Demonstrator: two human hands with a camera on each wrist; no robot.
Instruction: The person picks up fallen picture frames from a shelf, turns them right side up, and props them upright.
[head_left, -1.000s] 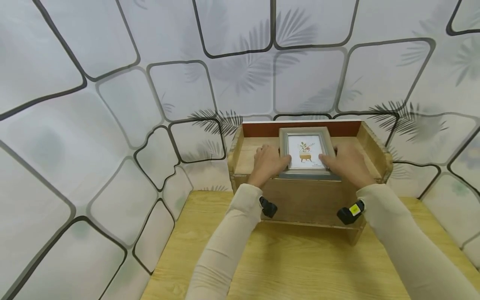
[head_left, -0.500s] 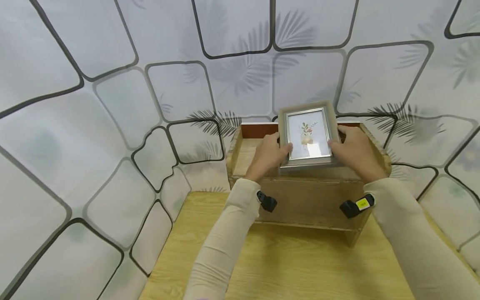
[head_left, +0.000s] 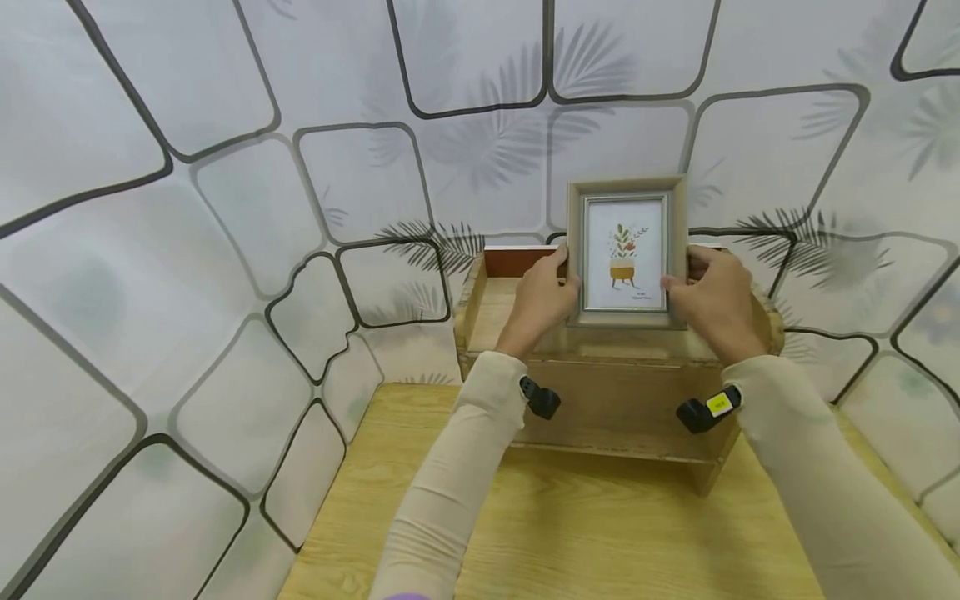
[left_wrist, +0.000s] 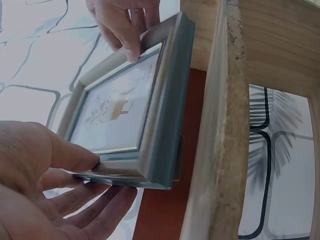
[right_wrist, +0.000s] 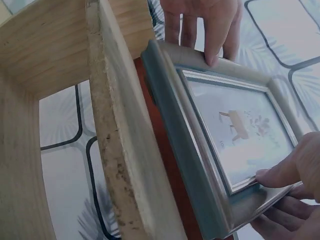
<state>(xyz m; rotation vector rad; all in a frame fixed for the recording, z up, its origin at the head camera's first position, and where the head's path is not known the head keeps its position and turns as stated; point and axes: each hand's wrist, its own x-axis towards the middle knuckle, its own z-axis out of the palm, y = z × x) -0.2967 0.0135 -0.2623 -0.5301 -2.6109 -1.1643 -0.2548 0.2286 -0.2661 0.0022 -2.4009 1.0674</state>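
A silver-beige picture frame [head_left: 627, 254] with a print of a potted plant stands nearly upright over the top of a small wooden shelf [head_left: 615, 408]. My left hand [head_left: 542, 298] grips its left side, the thumb on the front and fingers behind. On the opposite side my right hand [head_left: 716, 298] holds it the same way, its thumb overlapping the front border. The left wrist view shows the picture frame [left_wrist: 120, 105] tilted beside the shelf's front board [left_wrist: 227, 120]. In the right wrist view, the right thumb [right_wrist: 282, 170] presses the border near the glass.
The shelf stands on a yellow wood-grain table [head_left: 570, 533] against a patterned wall [head_left: 480, 167]. Raised sides [head_left: 471, 304] and a reddish-brown back strip [head_left: 517, 262] bound its top tray. A black wrist camera sits on each sleeve.
Both hands have lifted the picture frame from lying flat in the shelf's top tray and tilted it up to nearly upright. It has also shifted slightly right.
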